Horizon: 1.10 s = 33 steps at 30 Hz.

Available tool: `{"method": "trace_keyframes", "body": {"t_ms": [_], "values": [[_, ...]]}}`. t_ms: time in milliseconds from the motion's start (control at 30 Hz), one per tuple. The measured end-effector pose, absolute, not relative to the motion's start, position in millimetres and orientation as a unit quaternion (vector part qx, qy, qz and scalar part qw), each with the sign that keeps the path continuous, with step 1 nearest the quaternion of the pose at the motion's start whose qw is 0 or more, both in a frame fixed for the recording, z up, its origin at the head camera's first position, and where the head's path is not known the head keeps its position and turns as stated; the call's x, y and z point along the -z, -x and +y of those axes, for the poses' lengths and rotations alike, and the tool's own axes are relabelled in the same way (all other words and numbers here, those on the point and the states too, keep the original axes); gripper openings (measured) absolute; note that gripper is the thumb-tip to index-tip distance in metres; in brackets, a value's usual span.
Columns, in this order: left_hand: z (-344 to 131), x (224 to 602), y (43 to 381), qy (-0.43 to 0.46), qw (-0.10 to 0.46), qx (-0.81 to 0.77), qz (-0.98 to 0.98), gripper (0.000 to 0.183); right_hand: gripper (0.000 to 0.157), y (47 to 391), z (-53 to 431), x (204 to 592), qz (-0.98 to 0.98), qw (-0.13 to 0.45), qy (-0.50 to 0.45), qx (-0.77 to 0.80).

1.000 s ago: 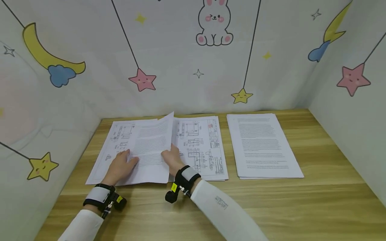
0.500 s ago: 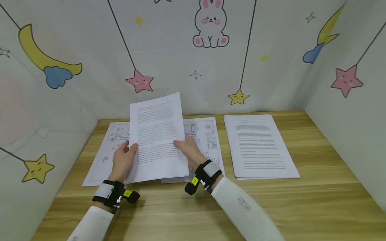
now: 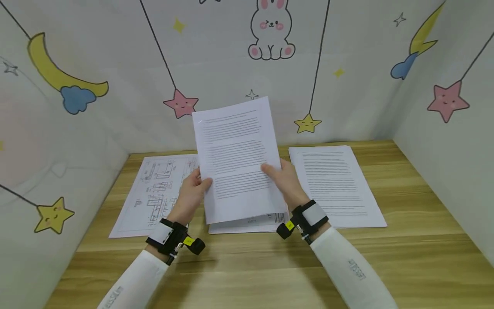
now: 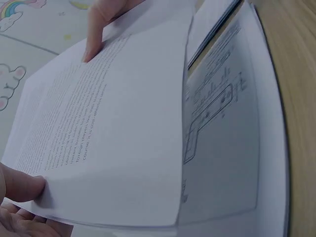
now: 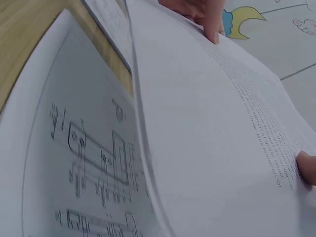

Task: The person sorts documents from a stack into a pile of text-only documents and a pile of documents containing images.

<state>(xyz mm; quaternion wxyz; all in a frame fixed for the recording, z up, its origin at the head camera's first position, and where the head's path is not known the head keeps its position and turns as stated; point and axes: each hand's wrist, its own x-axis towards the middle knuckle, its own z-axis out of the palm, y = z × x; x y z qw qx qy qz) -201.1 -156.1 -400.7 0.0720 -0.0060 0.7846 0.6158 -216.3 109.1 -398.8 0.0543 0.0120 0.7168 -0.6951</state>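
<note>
A thin stack of text-printed paper sheets (image 3: 237, 163) is held up, tilted, above the table. My left hand (image 3: 189, 195) pinches its left edge, thumb on the printed face. On the opposite edge my right hand (image 3: 287, 182) grips it, also with the thumb in front. Beneath the raised stack lie sheets with a technical drawing (image 3: 247, 225), mostly covered in the head view. The left wrist view shows more of that drawing (image 4: 222, 123). Most of the fingers behind the paper are hidden.
Another technical drawing sheet (image 3: 133, 214) lies on the left of the wooden table (image 3: 239, 274). At the right sits a pile of text-printed paper (image 3: 335, 189), slightly uneven at its edges. A white cartoon-printed curtain (image 3: 227, 56) hangs close behind the table.
Both hands have lifted the text sheets off the left drawing sheet and carried them right, over the middle drawing sheets. The left drawing is uncovered. The right pile has stayed put.
</note>
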Motion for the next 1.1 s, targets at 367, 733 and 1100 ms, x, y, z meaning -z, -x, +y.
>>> {"method": "trace_keyframes", "body": {"t_ms": [367, 733, 1100], "values": [[-76, 416, 208, -0.02, 0.112, -0.664, 0.739, 0.042, 0.044, 217, 195, 400, 0.782, 0.009, -0.066, 0.62], [-6, 444, 199, -0.041, 0.176, -0.66, 0.729, 0.051, 0.057, 207, 266, 412, 0.85, 0.003, -0.112, 0.515], [37, 458, 195, -0.054, 0.169, -0.611, 0.772, 0.056, 0.075, 204, 324, 429, 0.878, 0.045, -0.146, 0.453]]}}
